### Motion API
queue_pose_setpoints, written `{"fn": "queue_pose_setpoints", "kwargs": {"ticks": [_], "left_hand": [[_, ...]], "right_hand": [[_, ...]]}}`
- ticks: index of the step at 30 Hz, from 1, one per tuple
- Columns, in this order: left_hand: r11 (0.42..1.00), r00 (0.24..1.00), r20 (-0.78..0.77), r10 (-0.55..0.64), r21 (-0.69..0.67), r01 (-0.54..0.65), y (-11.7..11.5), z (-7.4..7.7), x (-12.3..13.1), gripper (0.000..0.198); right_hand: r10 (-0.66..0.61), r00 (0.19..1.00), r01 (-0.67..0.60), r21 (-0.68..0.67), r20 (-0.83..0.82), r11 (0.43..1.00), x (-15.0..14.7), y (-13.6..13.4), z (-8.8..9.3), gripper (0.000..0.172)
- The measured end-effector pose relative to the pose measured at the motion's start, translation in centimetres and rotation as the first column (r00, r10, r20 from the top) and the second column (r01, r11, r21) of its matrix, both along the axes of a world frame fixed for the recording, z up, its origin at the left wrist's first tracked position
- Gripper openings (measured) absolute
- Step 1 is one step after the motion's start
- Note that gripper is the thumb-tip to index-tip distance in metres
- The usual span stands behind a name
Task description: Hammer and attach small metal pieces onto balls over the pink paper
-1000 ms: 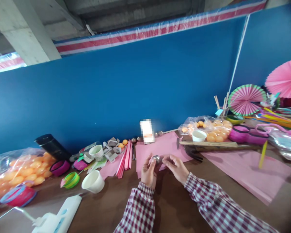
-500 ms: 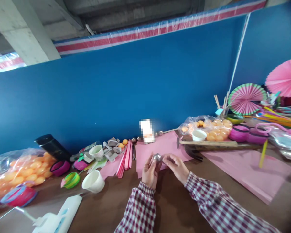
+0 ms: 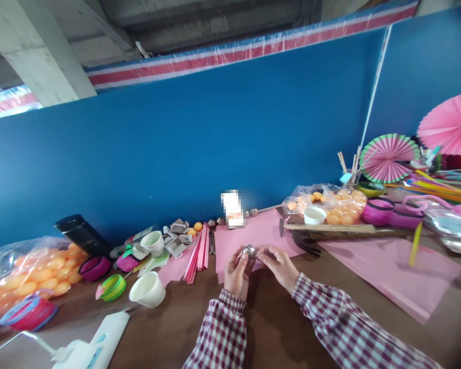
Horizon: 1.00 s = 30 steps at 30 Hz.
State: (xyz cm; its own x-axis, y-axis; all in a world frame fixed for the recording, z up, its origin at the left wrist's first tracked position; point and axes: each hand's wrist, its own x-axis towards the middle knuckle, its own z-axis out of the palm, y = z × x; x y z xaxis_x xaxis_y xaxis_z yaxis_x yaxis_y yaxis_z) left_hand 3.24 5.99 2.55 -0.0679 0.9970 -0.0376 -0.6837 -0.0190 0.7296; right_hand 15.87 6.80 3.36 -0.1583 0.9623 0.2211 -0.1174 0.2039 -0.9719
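Observation:
A small shiny silver ball (image 3: 249, 250) is held up over the pink paper (image 3: 259, 230), in front of me. My left hand (image 3: 237, 270) grips it between thumb and fingers from the left. From the other side, the fingertips of my right hand (image 3: 278, 264) are pinched together at the ball's right edge. Whether anything small is hidden between those right fingertips is not visible. Similar metal balls (image 3: 254, 211) sit along the far edge of the paper.
Left stand a white cup (image 3: 148, 289), a white power strip (image 3: 109, 335), folded pink strips (image 3: 202, 248) and a bag of orange balls (image 3: 42, 271). To the right lie a hammer (image 3: 299, 237), a wooden stick (image 3: 330, 227) and more pink paper (image 3: 395, 271). A blue partition (image 3: 215, 138) closes the back.
Both hands stay almost in place around the silver ball. The ball sits slightly more upright in view, with small finger movements; the camera view has shifted a little.

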Motion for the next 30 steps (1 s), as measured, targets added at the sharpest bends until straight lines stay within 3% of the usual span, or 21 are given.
{"fn": "queue_pose_setpoints", "kwargs": {"ticks": [7,15,22,30], "left_hand": [[1.0,1.0,-0.003,-0.028,0.004,0.028,-0.38,0.61,0.18,0.039],[0.998,0.999,-0.049,-0.024,0.065,0.027,0.03,-0.24,0.03,0.035],[0.998,0.997,-0.057,-0.049,0.033,0.051,-0.14,0.02,0.13,0.04],[0.994,0.994,-0.088,-0.06,0.085,0.067,-0.05,-0.23,0.17,0.037]], "right_hand": [[0.013,0.999,-0.013,-0.009,-0.034,1.0,0.09,0.0,-0.01,0.028],[0.008,1.0,-0.008,0.0,-0.023,1.0,0.06,0.14,-0.18,0.028],[-0.011,1.0,0.011,-0.001,-0.008,1.0,0.1,0.12,0.01,0.028],[0.004,1.0,-0.004,0.016,0.01,1.0,0.11,0.17,-0.21,0.023]]}}
